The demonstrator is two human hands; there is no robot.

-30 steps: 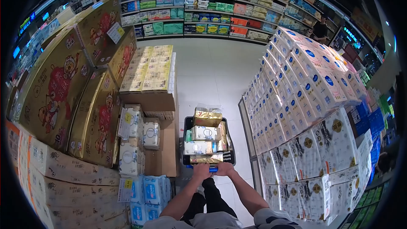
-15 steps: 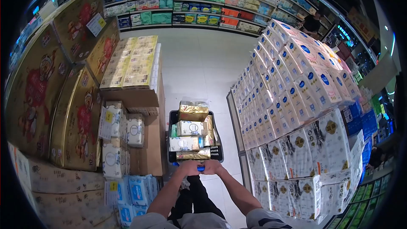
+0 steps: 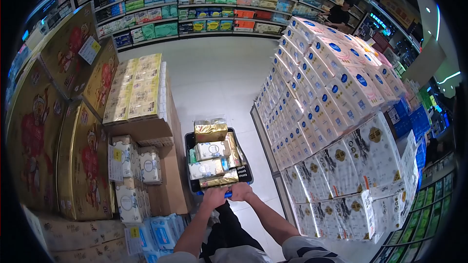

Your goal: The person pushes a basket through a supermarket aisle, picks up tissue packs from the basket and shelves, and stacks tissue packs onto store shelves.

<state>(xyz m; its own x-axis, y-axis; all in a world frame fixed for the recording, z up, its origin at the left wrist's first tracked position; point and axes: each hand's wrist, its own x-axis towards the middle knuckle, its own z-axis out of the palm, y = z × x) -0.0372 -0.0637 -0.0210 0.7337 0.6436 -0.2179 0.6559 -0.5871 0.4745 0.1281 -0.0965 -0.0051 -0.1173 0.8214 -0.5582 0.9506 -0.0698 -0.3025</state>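
Both of my hands are wrapped around the blue handle (image 3: 227, 195) of a dark shopping basket cart (image 3: 249, 171) in front of my legs. My left hand (image 3: 215, 197) grips its left part, and close beside it my right hand (image 3: 241, 192) grips the right part. Inside the basket, a shiny gold pack (image 3: 210, 131) lies at the far end. Two white patterned packs, a farther one (image 3: 213, 150) and a nearer one (image 3: 206, 169), sit in the middle. Another gold pack (image 3: 219, 180) lies nearest the handle, and one more (image 3: 234, 151) leans along the right side.
Large gold-and-red boxes (image 3: 87, 165), yellow packs (image 3: 139, 87) and an open cardboard box (image 3: 170, 178) line the left. A tall stack of white-and-pink packs (image 3: 317, 97) borders the right. Pale floor (image 3: 209, 78) runs ahead to stocked shelves (image 3: 209, 12). A person (image 3: 339, 15) stands far right.
The view has turned slightly, so the cart now appears tilted and a little further left. The stacks on both sides have shifted in view. Both hands remain on the handle.
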